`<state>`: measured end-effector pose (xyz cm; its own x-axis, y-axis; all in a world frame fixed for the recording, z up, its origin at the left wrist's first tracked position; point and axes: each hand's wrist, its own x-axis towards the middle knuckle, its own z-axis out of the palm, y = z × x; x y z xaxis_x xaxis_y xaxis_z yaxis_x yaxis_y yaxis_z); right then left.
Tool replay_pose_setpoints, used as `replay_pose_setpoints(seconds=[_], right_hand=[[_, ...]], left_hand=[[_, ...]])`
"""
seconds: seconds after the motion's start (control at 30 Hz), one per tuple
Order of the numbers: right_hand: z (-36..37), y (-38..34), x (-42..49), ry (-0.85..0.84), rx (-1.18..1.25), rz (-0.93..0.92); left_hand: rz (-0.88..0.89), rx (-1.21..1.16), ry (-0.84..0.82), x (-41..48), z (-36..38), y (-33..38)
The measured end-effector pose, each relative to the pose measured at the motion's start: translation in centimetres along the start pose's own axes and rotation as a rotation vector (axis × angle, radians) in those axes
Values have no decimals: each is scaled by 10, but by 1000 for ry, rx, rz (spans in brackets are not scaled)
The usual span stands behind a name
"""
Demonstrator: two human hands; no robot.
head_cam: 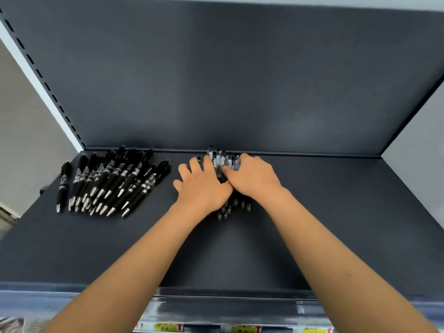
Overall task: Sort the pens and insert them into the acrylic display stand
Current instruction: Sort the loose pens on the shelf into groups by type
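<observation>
Two groups of pens lie on the dark shelf (336,224) in the head view. A loose pile of black pens (113,181) sits at the left, fanned out with the silver tips toward the person and the clicker ends toward the back panel (240,80). One single black pen (63,186) lies apart at the pile's far left edge.

Near the middle of the shelf, close to the back panel, a second bundle of pens (222,159) lies under both hands. Its clear and black ends poke out beyond the fingers, and small tips show below the wrists; the bundle is blurred, so I cannot count it.

The left hand (204,186) rests flat on the bundle's left side, fingers spread and fairly straight, holding nothing closed. The right hand (254,176) is curled over the bundle's right side, thumb reaching inward to touch the pens, grasping them. The two hands touch each other at the thumbs.

A slotted upright (36,68) runs along the left of the panel. Yellow price labels (168,327) line the shelf's front edge.
</observation>
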<state>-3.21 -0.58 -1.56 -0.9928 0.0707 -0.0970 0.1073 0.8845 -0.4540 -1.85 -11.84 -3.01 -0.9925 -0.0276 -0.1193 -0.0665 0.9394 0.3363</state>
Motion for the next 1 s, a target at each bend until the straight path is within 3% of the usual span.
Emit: replay_pose_setpoints(seconds=[0.3,0.53,0.73,0.87,1.0], right_hand=[[-19,23,5,-9,-52,35],[-27,35,8,-28,0,35],[-14,45,0,80,-40,-120],[6,45,-9,-17,-38,-222],[16,44,-15,65,189,-212]], left_hand=[[67,-58,-5,-2,7,23],[250,-116,-118,5,-17,-3],[398,-66,-34,10,-25,-30],[470,28,-84,6,-8,-34],[334,-305,-159,-2,4,-20]])
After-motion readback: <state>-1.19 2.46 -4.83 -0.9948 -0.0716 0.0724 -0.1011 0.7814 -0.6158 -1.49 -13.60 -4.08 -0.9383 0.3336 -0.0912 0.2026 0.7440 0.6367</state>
